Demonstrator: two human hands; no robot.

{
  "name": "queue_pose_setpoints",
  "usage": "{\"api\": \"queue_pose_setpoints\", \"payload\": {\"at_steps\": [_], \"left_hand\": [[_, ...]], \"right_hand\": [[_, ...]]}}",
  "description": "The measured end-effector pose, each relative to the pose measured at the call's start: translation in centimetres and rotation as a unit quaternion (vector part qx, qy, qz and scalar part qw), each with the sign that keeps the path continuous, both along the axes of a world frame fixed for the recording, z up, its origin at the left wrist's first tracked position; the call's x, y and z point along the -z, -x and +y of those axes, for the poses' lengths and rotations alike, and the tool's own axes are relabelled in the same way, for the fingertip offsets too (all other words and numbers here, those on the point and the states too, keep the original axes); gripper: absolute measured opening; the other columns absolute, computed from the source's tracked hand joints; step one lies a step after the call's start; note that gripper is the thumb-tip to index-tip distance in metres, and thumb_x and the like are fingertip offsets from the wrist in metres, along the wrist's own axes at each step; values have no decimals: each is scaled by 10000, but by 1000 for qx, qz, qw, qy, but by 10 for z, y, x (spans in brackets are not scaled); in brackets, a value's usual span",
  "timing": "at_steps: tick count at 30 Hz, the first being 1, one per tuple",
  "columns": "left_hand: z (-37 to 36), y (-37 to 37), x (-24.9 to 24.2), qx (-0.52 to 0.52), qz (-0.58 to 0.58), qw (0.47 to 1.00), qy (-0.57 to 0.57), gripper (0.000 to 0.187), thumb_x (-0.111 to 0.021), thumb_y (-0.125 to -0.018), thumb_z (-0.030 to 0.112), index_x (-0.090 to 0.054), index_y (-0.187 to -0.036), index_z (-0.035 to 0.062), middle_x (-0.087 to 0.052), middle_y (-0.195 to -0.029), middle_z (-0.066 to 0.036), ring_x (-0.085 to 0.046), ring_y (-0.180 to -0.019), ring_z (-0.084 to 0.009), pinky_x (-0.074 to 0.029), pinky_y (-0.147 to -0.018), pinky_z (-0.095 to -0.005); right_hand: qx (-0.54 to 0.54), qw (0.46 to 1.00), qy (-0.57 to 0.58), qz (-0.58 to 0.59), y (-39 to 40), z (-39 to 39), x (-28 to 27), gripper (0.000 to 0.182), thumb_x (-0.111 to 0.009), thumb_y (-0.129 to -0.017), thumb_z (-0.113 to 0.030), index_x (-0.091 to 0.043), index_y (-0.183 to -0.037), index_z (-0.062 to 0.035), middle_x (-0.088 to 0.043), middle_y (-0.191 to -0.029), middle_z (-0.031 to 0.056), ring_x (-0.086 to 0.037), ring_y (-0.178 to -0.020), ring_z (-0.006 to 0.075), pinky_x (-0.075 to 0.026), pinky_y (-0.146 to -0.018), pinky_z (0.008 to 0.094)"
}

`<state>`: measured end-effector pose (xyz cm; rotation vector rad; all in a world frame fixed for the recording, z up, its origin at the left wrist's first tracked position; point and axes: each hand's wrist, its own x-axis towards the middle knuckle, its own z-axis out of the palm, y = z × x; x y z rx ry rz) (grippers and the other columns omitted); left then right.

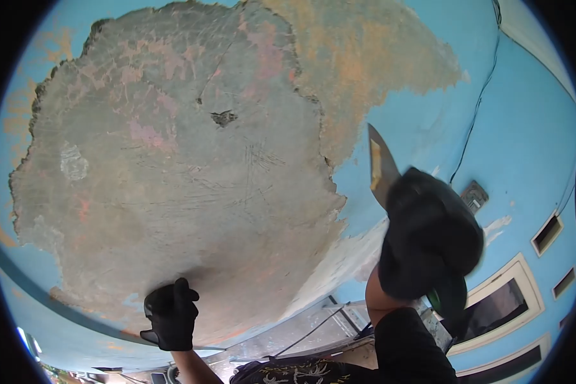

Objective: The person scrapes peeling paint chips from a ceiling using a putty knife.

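Note:
My right hand (432,237), in a black glove, is closed around a scraper (379,168) with a broad metal blade pointing up, a pale patch on it. The blade is in front of the blue wall, right of the bare grey area; whether it touches cannot be told. Lower left, my left hand (173,315), also in a black glove, is at the lower part of the bare grey wall patch (192,192) with fingers apart and nothing in it. That patch has scratches, a small hole (224,118) and a ragged paint edge.
A dark cable (473,121) runs down the blue wall (531,96) to a small box (474,196). Framed windows (496,307) are at the lower right. Above right is a patch stained orange (377,51). A ledge or frame (349,320) shows near the bottom.

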<state>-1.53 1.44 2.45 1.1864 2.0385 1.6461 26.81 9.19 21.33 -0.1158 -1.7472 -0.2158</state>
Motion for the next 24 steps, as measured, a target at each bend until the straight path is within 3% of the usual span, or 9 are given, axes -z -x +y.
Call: {"api": "queue_pose_setpoints", "payload": {"at_steps": [6, 10, 12, 13, 14, 15, 21, 23, 24], "left_hand": [[1, 3, -1, 27, -21, 999, 4, 481, -610, -969, 315, -670, -583, 36, -493, -411, -10, -470, -362, -110, -355, -419, -281], [3, -6, -13, -11, 50, 998, -39, 464, -619, -963, 296, -670, -583, 34, -495, -411, -9, -466, -359, -109, -347, -403, -267], [3, -4, -9, -12, 44, 998, -44, 463, -629, -958, 283, -663, -574, 27, -487, -406, -17, -469, -360, -106, -347, -396, -258], [1, -3, -8, -6, 45, 998, -41, 463, -629, -958, 283, -663, -574, 27, -487, -406, -17, -469, -360, -106, -347, -396, -258], [0, -3, -7, -1, -16, 1000, -6, 455, -620, -965, 272, -652, -580, 31, -489, -422, -11, -444, -350, -103, -321, -388, -269], [1, -2, -5, 0, -78, 997, 26, 447, -611, -971, 261, -640, -586, 35, -491, -438, -6, -419, -339, -100, -295, -380, -280], [3, 2, 10, -2, -28, 1000, 12, 446, -603, -975, 246, -634, -588, 26, -481, -432, -16, -424, -343, -95, -296, -373, -273], [-1, 13, 12, 18, -14, 1000, 11, 436, -607, -977, 246, -633, -603, 24, -490, -440, -22, -433, -345, -97, -300, -372, -271], [-4, 25, 19, 58, 184, 981, 35, 292, -621, -972, 252, -666, -768, 48, -597, -638, -12, -535, -519, -137, -386, -459, -320]], "right_hand": [[198, 969, -147, 8, -1, 38, 18, 212, -536, -925, -150, -567, -842, 43, -559, -720, 90, -535, -581, 266, -528, -667, 343], [-21, 994, 99, 31, 8, -10, 18, 124, -686, -795, -105, -629, -698, -51, -669, -757, 96, -667, -702, 303, -547, -710, 379], [424, 882, 190, 73, 15, -9, 27, 70, -691, -820, -83, -648, -829, -29, -674, -886, 95, -670, -839, 289, -542, -820, 360], [128, 977, 120, 120, -4, 24, 31, 250, -604, -882, -274, -594, -834, -29, -591, -816, 95, -590, -756, 266, -494, -765, 405], [-184, 977, 50, 96, -23, 58, 36, 450, -517, -945, -465, -540, -839, -29, -509, -745, 95, -509, -674, 242, -446, -711, 450], [-254, 958, 68, 111, -23, 50, 33, 458, -500, -951, -484, -524, -820, -45, -501, -736, 95, -498, -665, 256, -434, -705, 446], [67, 983, 66, 159, 14, 18, 18, 349, -604, -901, -362, -577, -771, -39, -566, -723, 99, -571, -680, 264, -485, -653, 426], [-119, 987, 21, 106, -9, 43, 15, 357, -595, -907, -370, -567, -762, -45, -554, -710, 92, -560, -664, 260, -474, -642, 422], [-142, 985, 25, 92, -13, 36, 15, 361, -591, -909, -374, -562, -758, -48, -547, -703, 89, -554, -657, 257, -469, -636, 421]]}}
